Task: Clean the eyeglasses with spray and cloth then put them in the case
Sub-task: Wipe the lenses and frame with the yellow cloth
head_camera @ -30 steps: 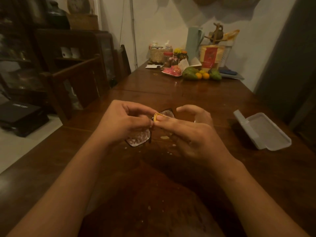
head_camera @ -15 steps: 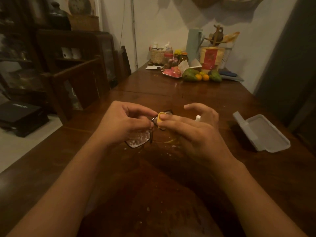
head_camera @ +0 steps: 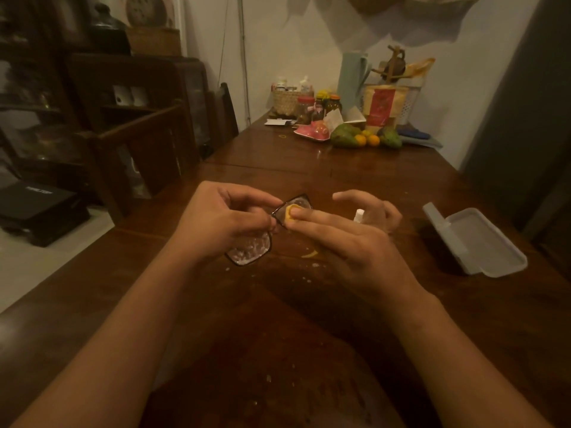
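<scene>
Glasses (head_camera: 265, 233), left hand (head_camera: 222, 220) pinching bridge; right hand (head_camera: 346, 239) pinching cloth (head_camera: 291, 212).
Far lens wiping: light circles, near lens wet next.

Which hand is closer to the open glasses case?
The right hand. It is beside the open glasses case, with bare table between them. The left hand is farther away, holding the eyeglasses.

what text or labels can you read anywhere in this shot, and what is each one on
None can be read for sure.
Black box on the floor at left: pale lettering on its lid, too blurred.
Red and cream packet at the table's far end: markings on the red band, too small.
Jars beside it: labels too small.
Glasses, spray bottle and case: no text shows.
</scene>
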Demonstrator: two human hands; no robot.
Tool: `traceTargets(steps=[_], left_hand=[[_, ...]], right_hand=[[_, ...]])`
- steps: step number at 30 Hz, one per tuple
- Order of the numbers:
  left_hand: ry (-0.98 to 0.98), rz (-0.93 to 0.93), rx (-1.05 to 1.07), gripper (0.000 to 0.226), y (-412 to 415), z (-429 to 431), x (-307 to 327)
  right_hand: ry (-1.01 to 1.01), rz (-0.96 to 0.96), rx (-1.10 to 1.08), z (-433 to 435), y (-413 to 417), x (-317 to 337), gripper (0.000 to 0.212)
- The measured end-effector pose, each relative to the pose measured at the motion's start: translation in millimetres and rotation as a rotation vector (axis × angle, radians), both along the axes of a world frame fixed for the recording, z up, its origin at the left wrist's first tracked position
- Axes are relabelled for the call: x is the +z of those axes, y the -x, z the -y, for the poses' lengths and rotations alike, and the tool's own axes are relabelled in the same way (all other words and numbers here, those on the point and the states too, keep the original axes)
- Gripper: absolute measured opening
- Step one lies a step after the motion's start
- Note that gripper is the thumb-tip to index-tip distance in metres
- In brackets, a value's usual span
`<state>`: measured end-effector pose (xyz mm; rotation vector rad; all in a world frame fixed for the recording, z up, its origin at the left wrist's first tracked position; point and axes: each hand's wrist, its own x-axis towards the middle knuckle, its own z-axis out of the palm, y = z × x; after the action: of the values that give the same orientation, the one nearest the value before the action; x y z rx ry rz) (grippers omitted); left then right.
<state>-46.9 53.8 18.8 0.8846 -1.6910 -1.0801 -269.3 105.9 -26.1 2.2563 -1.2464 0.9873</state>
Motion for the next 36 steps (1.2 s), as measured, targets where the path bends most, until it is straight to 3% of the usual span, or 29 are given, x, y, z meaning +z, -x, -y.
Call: traceTargets(steps=[13, 22, 29, 36], left_hand=[[0.011, -0.016, -0.024, 0.03, -2.6, 2.0, -0.8], [-0.012, -0.014, -0.022, 0.029, -3.3, 1.6, 0.1], [-0.028, -0.015, -0.033, 0.029, -0.9, -0.7, 0.2], [-0.081, -0.059, -0.002, 0.029, 0.6, 0.2, -0.6]], right_hand=[[-0.097, 0.064, -0.023, 1.4, 2.8, -3.4, 0.038], [-0.022, 0.017, -0.001, -2.4, -6.4, -6.1, 0.032], [0.023, 0.129, 0.02, 1.5, -8.0, -6.9, 0.032], [0.058, -0.017, -0.036, -0.6, -6.8, -5.6, 0.038]])
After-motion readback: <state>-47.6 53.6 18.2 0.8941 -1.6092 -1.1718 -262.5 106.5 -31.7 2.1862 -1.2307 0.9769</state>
